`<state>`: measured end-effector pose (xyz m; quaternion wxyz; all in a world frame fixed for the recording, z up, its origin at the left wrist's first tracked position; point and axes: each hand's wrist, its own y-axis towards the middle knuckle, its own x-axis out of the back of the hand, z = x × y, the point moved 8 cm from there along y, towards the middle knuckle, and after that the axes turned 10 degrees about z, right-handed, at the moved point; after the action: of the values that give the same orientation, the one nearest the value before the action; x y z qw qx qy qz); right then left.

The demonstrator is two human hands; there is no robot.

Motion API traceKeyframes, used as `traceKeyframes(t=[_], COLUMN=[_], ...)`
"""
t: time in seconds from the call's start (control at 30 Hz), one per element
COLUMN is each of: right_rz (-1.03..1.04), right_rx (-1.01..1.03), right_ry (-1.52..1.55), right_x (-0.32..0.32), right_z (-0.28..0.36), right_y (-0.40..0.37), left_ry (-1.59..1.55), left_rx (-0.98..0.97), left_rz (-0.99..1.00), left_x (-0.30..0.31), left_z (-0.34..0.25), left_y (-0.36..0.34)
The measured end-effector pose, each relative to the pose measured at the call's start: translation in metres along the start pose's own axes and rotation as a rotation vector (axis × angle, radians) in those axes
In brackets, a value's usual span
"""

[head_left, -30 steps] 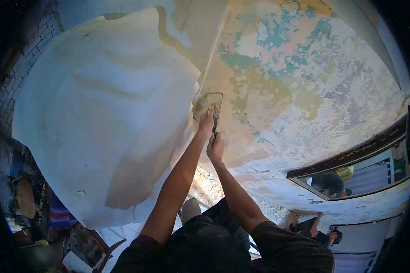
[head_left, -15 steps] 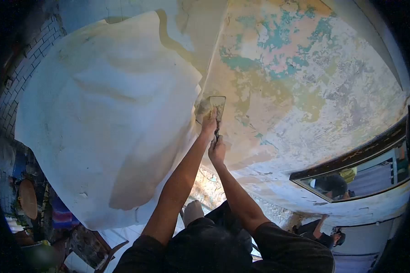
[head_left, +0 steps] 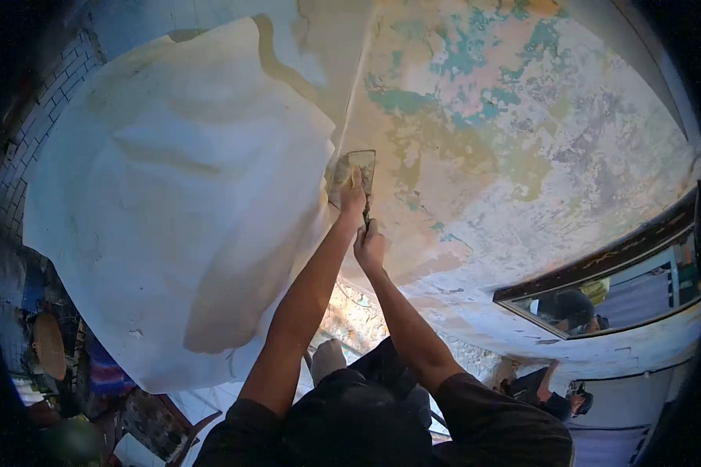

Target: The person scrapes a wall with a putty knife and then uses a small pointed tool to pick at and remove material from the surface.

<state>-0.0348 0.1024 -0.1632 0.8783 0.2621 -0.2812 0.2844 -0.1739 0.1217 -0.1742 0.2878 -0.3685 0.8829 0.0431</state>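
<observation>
A flat trowel [head_left: 362, 159] with a broad, roughly rectangular blade lies against the peeling wall [head_left: 475, 179], close to the corner line. My left hand [head_left: 353, 201] is closed around the trowel near the blade, with a finger laid along its back. Just below, my right hand [head_left: 370, 247] grips the dark handle. Immediately left of the blade hangs the edge of a large white sheet [head_left: 187, 156]. The blade's contact edge and what lies under it cannot be made out.
A dark-framed mirror [head_left: 600, 303] hangs on the wall at right. Below it, another person [head_left: 541, 389] is at the wall. Low on the left are piled household things, including a round brown object [head_left: 49, 346]. White brick tiles [head_left: 58, 89] line the far left.
Both hands and the trowel have slid slightly up the wall. The whole view has shifted a little, so the wall and sheet appear farther left. The grip looks the same.
</observation>
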Motion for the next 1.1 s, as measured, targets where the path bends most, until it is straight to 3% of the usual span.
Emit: traceKeyframes(t=[0.1, 0.17, 0.27, 0.33, 0.43, 0.5, 0.67, 0.93, 1.0, 1.1], right_rz=[0.056, -0.015, -0.001, 0.027, 0.024, -0.006, -0.003, -0.073, -0.055, 0.015], right_rx=[-0.032, -0.013, 0.009, 0.014, 0.062, 0.105, -0.007, 0.203, 0.266, 0.182], right_ry=[-0.064, -0.044, -0.018, 0.009, 0.082, 0.131, 0.141, -0.085, -0.173, -0.214], right_x=[-0.002, 0.004, 0.015, 0.027, 0.048, 0.064, 0.094, 0.148, 0.162, 0.176], right_z=[0.001, 0.001, 0.011, 0.019, 0.043, 0.062, 0.097, 0.144, 0.149, 0.136], right_y=[0.005, 0.001, -0.005, -0.010, -0.014, -0.018, -0.006, 0.023, 0.027, 0.035], left_ry=[-0.016, -0.056, -0.014, -0.167, -0.380, -0.340, -0.284, -0.220, -0.202, -0.142], left_rx=[0.020, 0.015, -0.119, -0.051, 0.060, 0.042, 0.069, -0.039, -0.041, -0.043], left_rz=[0.029, 0.048, 0.082, 0.213, 0.154, 0.144, 0.057, 0.379, 0.362, 0.470], left_x=[-0.012, -0.018, -0.001, 0.001, -0.005, -0.006, -0.014, -0.053, -0.059, -0.073], left_z=[-0.012, -0.014, 0.000, 0.007, -0.001, -0.009, -0.024, -0.059, -0.064, -0.061], left_y=[-0.014, -0.023, -0.014, -0.023, -0.047, -0.053, -0.059, -0.058, -0.071, -0.085])
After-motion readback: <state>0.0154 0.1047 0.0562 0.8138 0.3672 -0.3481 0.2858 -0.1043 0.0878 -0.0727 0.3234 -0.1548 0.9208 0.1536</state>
